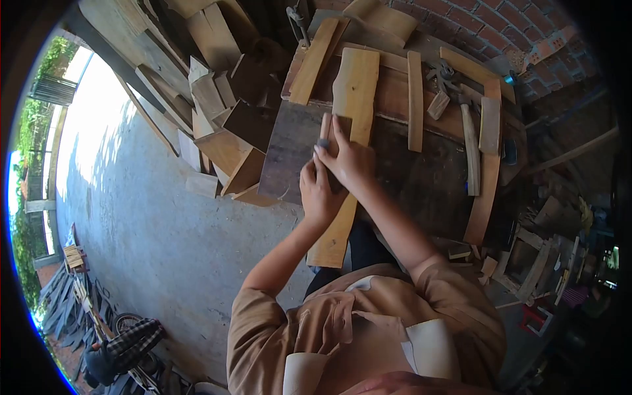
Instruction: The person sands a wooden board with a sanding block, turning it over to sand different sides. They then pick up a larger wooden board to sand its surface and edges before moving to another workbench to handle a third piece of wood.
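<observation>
A long yellowish board (pixel 356 82) lies on the dark workbench (pixel 289 141), and its near end juts past the bench edge toward my body. Both hands are together over the middle of this board. My right hand (pixel 349 160) is closed on a narrow wooden tool (pixel 326 124) with a small dark grey part, its index finger stretched forward. Just nearer to me, my left hand (pixel 320 191) has its fingers bent against the same tool. My hands cover most of the tool, so its exact kind is hard to make out.
Several wood strips lie on the bench, among them a short board (pixel 319 62), a slim strip (pixel 414 102) and a long curved piece (pixel 484 197). A clamp (pixel 296 23) stands at the far edge. Wooden offcuts (pixel 227 161) are piled left of the bench. A brick wall (pixel 487 26) rises behind.
</observation>
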Demonstrator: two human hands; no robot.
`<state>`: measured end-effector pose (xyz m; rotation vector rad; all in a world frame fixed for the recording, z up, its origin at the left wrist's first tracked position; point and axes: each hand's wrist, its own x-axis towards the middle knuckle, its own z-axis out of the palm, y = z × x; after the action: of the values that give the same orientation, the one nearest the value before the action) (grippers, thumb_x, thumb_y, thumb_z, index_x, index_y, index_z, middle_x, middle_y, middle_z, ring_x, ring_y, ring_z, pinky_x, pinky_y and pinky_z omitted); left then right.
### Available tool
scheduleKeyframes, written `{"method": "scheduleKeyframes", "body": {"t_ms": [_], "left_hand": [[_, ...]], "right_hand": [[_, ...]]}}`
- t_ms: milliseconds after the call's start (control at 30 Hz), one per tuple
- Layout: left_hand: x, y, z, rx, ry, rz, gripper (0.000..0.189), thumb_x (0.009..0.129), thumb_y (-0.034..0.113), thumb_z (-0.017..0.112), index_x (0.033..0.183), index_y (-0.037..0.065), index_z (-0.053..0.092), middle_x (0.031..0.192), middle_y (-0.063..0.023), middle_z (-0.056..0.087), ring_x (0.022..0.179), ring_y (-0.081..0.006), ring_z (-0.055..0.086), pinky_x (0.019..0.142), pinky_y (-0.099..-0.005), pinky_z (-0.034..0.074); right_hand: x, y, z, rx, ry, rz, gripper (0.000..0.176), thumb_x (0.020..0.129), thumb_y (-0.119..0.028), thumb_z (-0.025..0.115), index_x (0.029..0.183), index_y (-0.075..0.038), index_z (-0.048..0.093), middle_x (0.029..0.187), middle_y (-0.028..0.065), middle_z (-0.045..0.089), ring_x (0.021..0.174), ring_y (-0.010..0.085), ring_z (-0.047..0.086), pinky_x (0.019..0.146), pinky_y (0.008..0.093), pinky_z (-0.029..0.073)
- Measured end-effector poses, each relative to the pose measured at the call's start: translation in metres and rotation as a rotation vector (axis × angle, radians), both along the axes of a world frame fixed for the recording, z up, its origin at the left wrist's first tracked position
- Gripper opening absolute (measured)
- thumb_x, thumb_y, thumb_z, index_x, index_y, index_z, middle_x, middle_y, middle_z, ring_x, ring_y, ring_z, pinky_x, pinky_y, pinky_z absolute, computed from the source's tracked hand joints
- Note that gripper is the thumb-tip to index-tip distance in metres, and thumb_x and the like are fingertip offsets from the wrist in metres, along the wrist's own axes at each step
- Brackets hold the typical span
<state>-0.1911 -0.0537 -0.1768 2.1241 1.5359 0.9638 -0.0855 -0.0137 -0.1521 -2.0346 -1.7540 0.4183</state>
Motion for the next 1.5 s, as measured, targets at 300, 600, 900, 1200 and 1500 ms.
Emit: {"method": "scheduleKeyframes", "body": {"t_ms": [300,600,900,1200,1500], "left_hand": [[-0.101,-0.218,-0.032,-0.324,-0.011,-0.033,0.088,0.057,0.023,0.077,0.126,-0.010,0.033,0.114,-0.0246,0.043,0.101,-0.0391,0.046,0.086,-0.0430,0.040],[-0.038,-0.093,-0.039,-0.195,-0.010,-0.088,0.091,0.055,0.026,0.077,0.126,-0.010,0.034,0.113,-0.0235,0.042,0.102,-0.0390,0.045,0.086,-0.0425,0.040],[0.091,0.155,-0.040,-0.068,-0.035,-0.028,0.090,0.056,0.031,0.076,0.127,-0.008,0.035,0.107,-0.0233,0.045,0.098,-0.0371,0.048,0.084,-0.0397,0.042],[0.110,0.197,-0.027,-0.024,0.017,-0.028,0.087,0.054,0.028,0.076,0.125,-0.004,0.037,0.105,-0.0196,0.047,0.097,-0.0351,0.048,0.083,-0.0399,0.042],[-0.026,-0.128,-0.012,-0.226,-0.037,-0.023,0.090,0.058,0.020,0.077,0.128,-0.009,0.029,0.111,-0.0258,0.041,0.098,-0.0402,0.047,0.082,-0.0421,0.042]], "right_hand": [[-0.089,-0.215,-0.035,-0.197,0.077,0.022,0.079,0.073,-0.051,0.060,0.135,-0.011,0.032,0.083,0.0141,0.064,0.066,0.0273,0.062,0.065,0.0421,0.035],[-0.035,-0.104,-0.047,-0.142,-0.022,-0.102,0.077,0.073,-0.053,0.058,0.137,-0.019,0.030,0.075,0.0130,0.063,0.061,0.0257,0.061,0.068,0.0438,0.034],[0.090,0.146,-0.017,-0.328,-0.004,-0.121,0.079,0.075,-0.058,0.051,0.140,-0.026,0.020,0.110,0.0151,0.059,0.103,0.0315,0.056,0.099,0.0586,0.021],[0.109,0.187,-0.012,-0.253,-0.007,-0.140,0.079,0.076,-0.060,0.050,0.140,-0.027,0.017,0.107,0.0163,0.059,0.104,0.0323,0.055,0.099,0.0560,0.023],[-0.016,-0.126,-0.020,-0.141,-0.031,0.074,0.085,0.074,-0.054,0.057,0.138,-0.009,0.023,0.063,0.0119,0.060,0.054,0.0269,0.058,0.063,0.0407,0.034]]}}
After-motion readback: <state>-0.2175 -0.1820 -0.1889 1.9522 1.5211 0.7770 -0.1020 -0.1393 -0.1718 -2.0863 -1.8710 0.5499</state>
